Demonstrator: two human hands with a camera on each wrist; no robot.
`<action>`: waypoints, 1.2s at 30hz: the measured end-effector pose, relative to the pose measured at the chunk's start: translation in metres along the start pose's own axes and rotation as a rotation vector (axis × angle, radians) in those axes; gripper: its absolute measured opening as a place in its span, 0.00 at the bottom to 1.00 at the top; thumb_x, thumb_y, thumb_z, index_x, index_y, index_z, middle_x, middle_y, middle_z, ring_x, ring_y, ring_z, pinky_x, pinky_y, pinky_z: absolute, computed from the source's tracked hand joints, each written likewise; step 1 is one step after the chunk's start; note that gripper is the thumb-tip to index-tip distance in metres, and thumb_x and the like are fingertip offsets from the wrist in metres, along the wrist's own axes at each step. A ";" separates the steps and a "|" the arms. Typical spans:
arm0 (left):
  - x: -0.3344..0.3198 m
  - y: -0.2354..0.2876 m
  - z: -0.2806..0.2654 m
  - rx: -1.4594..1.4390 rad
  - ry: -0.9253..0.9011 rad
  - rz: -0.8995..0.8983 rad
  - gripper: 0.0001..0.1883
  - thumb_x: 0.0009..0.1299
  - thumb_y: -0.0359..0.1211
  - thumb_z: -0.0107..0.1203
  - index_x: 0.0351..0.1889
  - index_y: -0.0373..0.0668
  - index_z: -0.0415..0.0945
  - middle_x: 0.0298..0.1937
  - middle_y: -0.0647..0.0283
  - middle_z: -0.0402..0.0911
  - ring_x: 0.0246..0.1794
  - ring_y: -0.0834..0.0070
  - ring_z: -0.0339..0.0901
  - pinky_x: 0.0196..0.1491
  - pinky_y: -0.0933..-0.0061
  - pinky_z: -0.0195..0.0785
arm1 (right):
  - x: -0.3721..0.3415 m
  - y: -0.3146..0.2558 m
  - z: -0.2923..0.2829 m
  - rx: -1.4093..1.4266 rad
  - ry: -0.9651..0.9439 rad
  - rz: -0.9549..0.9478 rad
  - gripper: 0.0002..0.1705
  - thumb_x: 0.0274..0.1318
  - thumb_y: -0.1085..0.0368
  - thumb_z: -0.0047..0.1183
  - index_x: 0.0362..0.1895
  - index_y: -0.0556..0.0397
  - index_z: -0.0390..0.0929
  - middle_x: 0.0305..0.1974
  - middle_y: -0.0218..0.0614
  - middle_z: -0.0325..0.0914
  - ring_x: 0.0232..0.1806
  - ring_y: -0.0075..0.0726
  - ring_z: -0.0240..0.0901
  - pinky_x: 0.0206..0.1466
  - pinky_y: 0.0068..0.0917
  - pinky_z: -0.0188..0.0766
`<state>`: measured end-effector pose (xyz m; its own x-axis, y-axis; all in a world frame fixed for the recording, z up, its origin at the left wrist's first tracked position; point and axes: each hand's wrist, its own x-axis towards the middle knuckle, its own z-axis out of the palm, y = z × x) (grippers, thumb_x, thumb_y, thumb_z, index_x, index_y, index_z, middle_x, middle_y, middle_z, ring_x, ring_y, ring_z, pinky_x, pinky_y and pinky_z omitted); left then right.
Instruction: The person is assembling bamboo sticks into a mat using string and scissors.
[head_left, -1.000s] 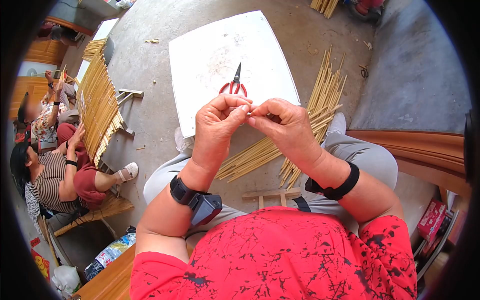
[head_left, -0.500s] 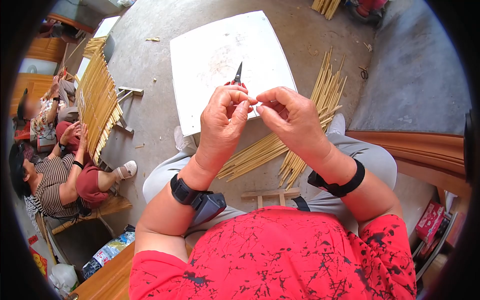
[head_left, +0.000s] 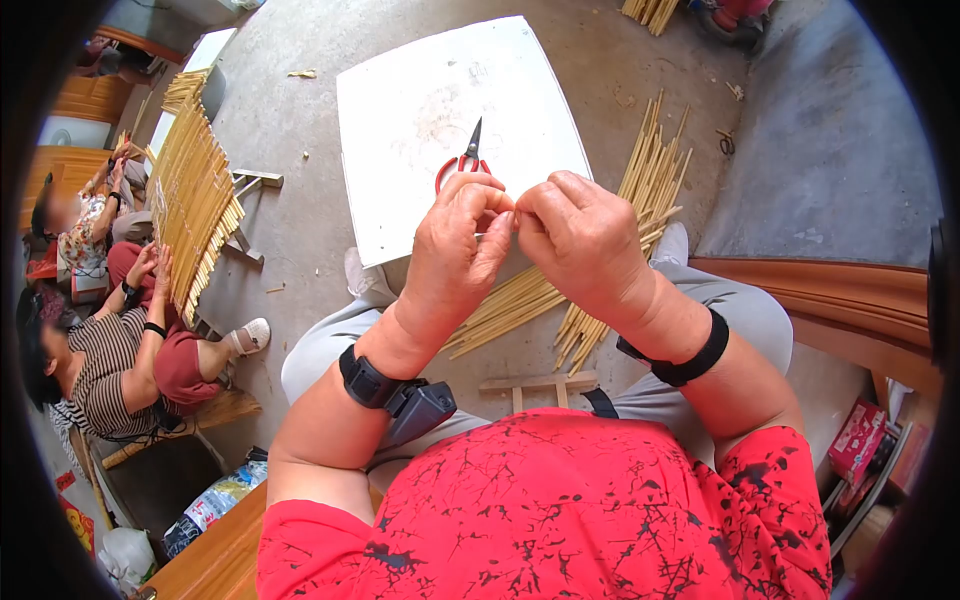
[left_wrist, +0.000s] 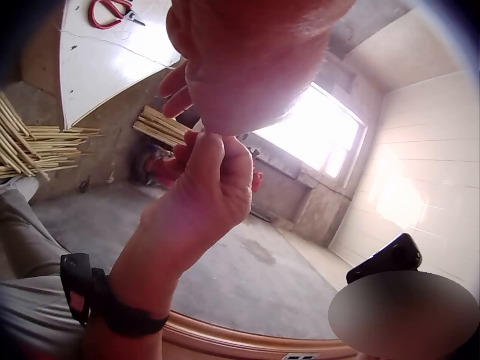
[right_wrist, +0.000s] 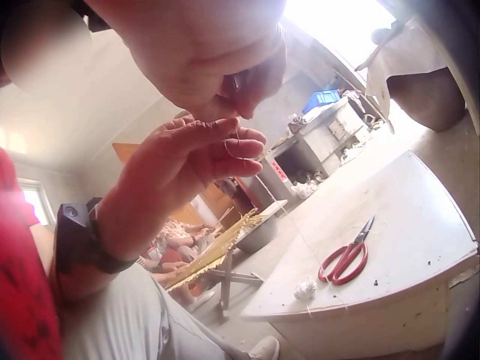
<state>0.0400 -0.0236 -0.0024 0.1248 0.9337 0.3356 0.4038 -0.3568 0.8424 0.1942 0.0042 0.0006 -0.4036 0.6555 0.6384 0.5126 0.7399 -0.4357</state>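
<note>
In the head view my left hand (head_left: 458, 238) and right hand (head_left: 590, 228) meet fingertip to fingertip above the near edge of a white tabletop (head_left: 400, 120). The right wrist view shows a thin white thread (right_wrist: 238, 136) pinched at the left thumb and forefinger, looping past the other left fingers. My right fingers pinch at the same spot, their tips partly hidden behind the knuckles. From the hands the thread runs down towards a small white ball of thread (right_wrist: 305, 289) on the tabletop. Red-handled scissors (head_left: 466, 165) lie just beyond the hands.
Bundles of thin cane sticks (head_left: 650, 170) lie on the floor to the right and beneath the hands. At left, two seated people work at a slatted cane mat (head_left: 195, 200) on a trestle. A wooden stool frame (head_left: 540, 384) stands between the knees.
The fingertips parted slightly half a second ago and are together again now. My right hand has turned so its knuckles face up. The scissors have stayed in place.
</note>
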 end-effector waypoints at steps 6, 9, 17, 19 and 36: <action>-0.003 0.001 0.000 -0.182 -0.040 -0.153 0.04 0.64 0.24 0.53 0.34 0.34 0.70 0.35 0.61 0.73 0.30 0.77 0.75 0.32 0.80 0.70 | 0.000 -0.002 0.002 -0.145 0.001 -0.093 0.08 0.38 0.70 0.53 0.23 0.53 0.66 0.21 0.37 0.65 0.22 0.39 0.67 0.23 0.32 0.67; -0.002 -0.001 -0.003 -0.348 -0.081 -0.287 0.04 0.66 0.26 0.52 0.35 0.35 0.71 0.34 0.65 0.74 0.31 0.83 0.75 0.33 0.82 0.69 | 0.000 0.001 0.005 -0.099 0.020 -0.060 0.08 0.39 0.70 0.53 0.23 0.53 0.65 0.21 0.39 0.64 0.22 0.41 0.67 0.24 0.33 0.66; -0.001 0.002 -0.008 -0.513 -0.124 -0.360 0.04 0.69 0.26 0.48 0.39 0.35 0.70 0.35 0.67 0.74 0.35 0.85 0.74 0.39 0.85 0.67 | 0.001 -0.006 0.005 0.195 0.039 0.169 0.07 0.42 0.74 0.52 0.24 0.55 0.66 0.23 0.41 0.68 0.24 0.46 0.69 0.26 0.35 0.67; -0.001 0.002 -0.007 -0.543 -0.098 -0.355 0.03 0.69 0.26 0.49 0.36 0.35 0.70 0.31 0.67 0.75 0.32 0.85 0.75 0.36 0.84 0.68 | 0.000 -0.006 0.003 0.355 -0.001 0.321 0.05 0.43 0.73 0.53 0.27 0.57 0.69 0.25 0.43 0.71 0.24 0.46 0.71 0.27 0.32 0.69; 0.002 0.004 -0.008 -0.253 -0.111 -0.194 0.02 0.67 0.23 0.48 0.35 0.34 0.69 0.36 0.63 0.71 0.33 0.81 0.75 0.37 0.81 0.72 | 0.002 -0.002 -0.002 0.293 -0.040 0.252 0.04 0.44 0.72 0.53 0.26 0.56 0.70 0.22 0.40 0.71 0.23 0.43 0.72 0.26 0.31 0.69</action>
<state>0.0351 -0.0231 0.0049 0.1713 0.9776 0.1224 0.1935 -0.1553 0.9687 0.1941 0.0036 0.0037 -0.3248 0.8234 0.4653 0.3638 0.5630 -0.7421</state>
